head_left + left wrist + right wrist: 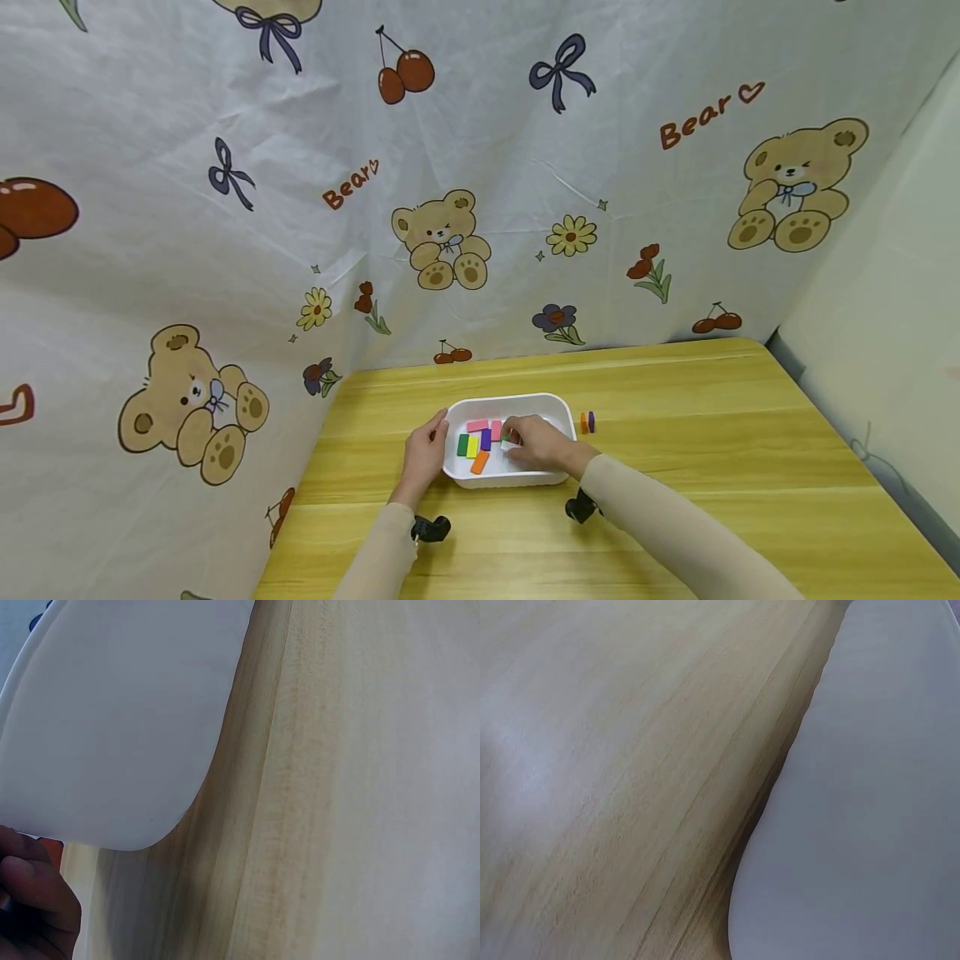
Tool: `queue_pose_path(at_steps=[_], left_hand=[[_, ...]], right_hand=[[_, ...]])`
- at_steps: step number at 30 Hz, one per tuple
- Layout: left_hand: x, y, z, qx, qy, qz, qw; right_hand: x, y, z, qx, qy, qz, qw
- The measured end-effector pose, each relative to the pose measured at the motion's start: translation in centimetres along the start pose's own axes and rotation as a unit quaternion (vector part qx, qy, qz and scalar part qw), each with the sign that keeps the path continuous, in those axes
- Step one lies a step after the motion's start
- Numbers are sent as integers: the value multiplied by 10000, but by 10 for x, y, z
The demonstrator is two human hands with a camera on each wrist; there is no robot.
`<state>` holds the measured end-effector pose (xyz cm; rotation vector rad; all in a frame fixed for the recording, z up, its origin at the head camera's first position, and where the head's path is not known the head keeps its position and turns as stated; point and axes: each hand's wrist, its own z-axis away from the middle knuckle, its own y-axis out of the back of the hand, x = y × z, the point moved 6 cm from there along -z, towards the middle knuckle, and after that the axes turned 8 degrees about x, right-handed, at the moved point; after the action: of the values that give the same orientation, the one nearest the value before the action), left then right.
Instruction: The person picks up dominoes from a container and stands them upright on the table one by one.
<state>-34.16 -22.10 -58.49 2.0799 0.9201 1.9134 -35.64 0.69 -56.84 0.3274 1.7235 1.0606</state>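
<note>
A white plastic tray (510,481) lies on the table. My left hand (424,457) grips its left rim; in the left wrist view the curled fingers (41,889) meet the tray's edge. Reaching in from the right, my right hand (542,442) pinches a small green block (506,435), mostly hidden by the fingers. Left of that hand, several flat blocks lie loose in the tray: a pink block (477,426), a purple block (486,440), a yellow block (472,447), another green block (462,445) and an orange block (480,462). The right wrist view shows only tray wall and table.
Just right of the tray, an orange block (583,423) and a purple block (592,422) stand on the wooden table (675,433). A bear-printed cloth (495,167) hangs behind and to the left. Along the right side is a pale wall (900,333).
</note>
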Motion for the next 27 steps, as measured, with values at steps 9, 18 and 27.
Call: queue_pose_path(at_steps=[9,18,27], left_hand=[[0,0,-1,23,-22,-3,10000],[-2,-2,-2,-71,114,74,9999],[-5,-1,-3,13,17,-21,10000]], right_hand=[[-1,3,3,82,90,10,9999],[-2,6,5,126,23,-167,9998],[-3,12,10,286,100,-498,9983]])
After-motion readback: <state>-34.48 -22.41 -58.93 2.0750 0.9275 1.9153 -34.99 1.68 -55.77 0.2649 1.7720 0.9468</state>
